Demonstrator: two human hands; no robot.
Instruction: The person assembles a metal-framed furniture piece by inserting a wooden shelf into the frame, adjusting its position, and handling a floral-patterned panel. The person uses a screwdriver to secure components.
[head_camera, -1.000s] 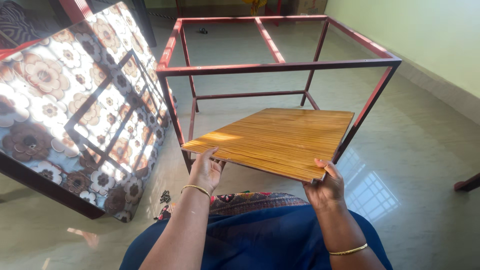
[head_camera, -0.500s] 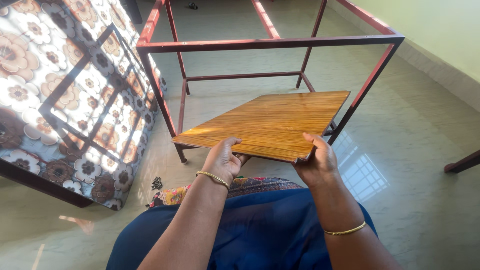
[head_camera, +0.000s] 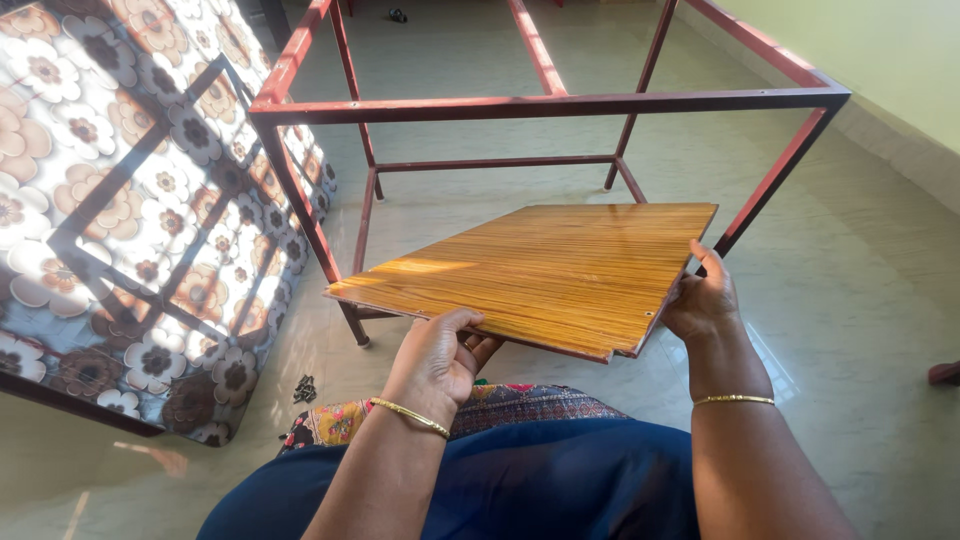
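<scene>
Two hands (head_camera: 570, 325) under wooden board (head_camera: 545, 270)

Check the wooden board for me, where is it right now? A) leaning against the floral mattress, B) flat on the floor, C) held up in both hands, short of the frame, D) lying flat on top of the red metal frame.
C: the left hand grips the near edge of the wooden board and the right hand its right edge, holding it in the air in front of the red metal frame.
</scene>
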